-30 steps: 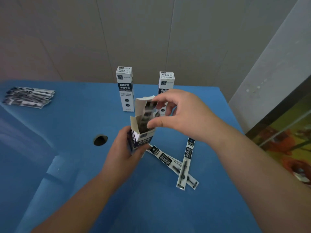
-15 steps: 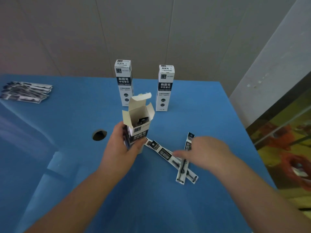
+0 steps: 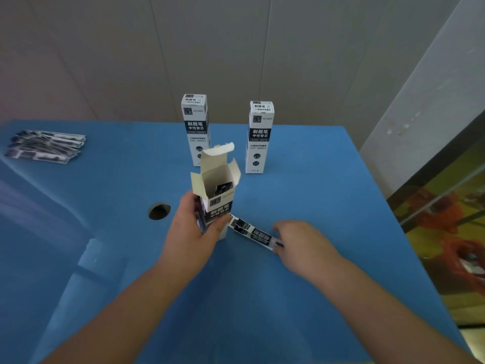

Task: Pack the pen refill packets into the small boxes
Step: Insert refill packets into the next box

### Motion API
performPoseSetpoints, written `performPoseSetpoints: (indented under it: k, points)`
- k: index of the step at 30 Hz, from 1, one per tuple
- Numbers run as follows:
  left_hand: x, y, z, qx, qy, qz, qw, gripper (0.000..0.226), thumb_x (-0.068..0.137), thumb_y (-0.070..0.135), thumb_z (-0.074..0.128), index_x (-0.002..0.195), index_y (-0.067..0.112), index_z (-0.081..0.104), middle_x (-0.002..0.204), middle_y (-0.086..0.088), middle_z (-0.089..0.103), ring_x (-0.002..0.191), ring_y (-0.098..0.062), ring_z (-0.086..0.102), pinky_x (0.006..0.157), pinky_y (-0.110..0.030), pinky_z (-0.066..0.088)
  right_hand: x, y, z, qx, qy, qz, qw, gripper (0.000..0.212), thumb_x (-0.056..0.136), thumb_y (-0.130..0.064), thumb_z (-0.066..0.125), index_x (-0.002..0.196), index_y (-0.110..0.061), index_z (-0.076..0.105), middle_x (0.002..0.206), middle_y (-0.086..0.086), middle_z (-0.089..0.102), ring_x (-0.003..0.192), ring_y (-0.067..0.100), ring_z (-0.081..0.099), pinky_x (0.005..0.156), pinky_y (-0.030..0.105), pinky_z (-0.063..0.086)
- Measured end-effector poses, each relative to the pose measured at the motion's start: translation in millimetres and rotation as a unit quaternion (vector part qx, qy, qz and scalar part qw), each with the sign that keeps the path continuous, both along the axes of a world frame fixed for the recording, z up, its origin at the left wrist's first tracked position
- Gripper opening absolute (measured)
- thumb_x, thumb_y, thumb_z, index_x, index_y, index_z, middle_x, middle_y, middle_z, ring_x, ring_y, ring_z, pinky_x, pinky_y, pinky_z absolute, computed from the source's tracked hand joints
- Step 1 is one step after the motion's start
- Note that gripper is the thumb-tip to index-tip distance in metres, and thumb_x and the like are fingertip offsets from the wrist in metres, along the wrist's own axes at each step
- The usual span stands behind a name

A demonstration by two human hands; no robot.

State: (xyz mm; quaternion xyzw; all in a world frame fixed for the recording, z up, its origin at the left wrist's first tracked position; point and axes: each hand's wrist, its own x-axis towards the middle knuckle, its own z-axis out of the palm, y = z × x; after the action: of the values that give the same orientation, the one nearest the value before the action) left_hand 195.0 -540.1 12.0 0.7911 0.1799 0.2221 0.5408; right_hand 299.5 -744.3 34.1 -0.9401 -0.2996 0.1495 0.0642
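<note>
My left hand [image 3: 189, 232] grips a small white and black box [image 3: 220, 204] that stands upright on the blue table [image 3: 315, 179]. Its top flaps are open and the dark tops of packets [image 3: 223, 187] show inside. Just right of the box a pen refill packet [image 3: 252, 232] lies flat on the table. My right hand [image 3: 301, 243] rests palm down on that packet's near end, with fingers and thumb closed on it. Whatever else lies under this hand is hidden.
Two closed boxes [image 3: 195, 127] [image 3: 259, 135] stand upright behind the open one. A pile of several refill packets [image 3: 44, 148] lies at the far left. A round hole [image 3: 159, 211] is in the tabletop left of my left hand. The table's right edge runs close by.
My right hand left the box top, dropped to the loose packets on the table and now covers them. The second crossed packet is no longer visible. My left hand kept hold of the box.
</note>
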Motion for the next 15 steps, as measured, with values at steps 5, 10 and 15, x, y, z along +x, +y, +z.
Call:
performPoseSetpoints:
  k: [5,10,15]
  points:
    - [-2.0,-0.1,1.3,0.001,0.003,-0.008,1.000,0.058,0.090,0.029,0.079,0.113,0.071,0.045,0.118,0.030,0.065,0.114,0.008,0.062,0.092,-0.024,0.049,6.5,10.4,6.0,-0.079,0.026,0.020,0.996,0.011,0.087,-0.013,0.057,0.095,-0.012,0.065,0.093,0.007,0.065,0.087,0.028,0.064,0.061,0.029,0.042]
    - [-0.3,-0.1,2.2,0.011,0.013,-0.007,1.000,0.062,0.090,0.029,0.080,0.110,0.074,0.043,0.117,0.033,0.064,0.113,0.010,0.062,0.089,-0.019,0.047,16.1,13.8,15.4,-0.117,0.049,0.026,0.992,0.027,0.084,-0.017,0.062,0.064,-0.015,0.044,0.063,0.003,0.046,0.055,0.019,0.045,0.045,0.027,0.027]
    - [-1.1,-1.0,3.5,-0.008,0.014,0.001,1.000,0.049,0.075,0.060,0.071,0.111,0.074,0.042,0.118,0.033,0.064,0.113,0.010,0.062,0.089,-0.022,0.050,26.4,5.8,30.6,-0.050,0.107,-0.030,0.992,0.037,0.080,-0.041,0.075,0.064,-0.018,0.052,0.062,-0.001,0.054,0.055,0.016,0.054,0.047,0.027,0.033]
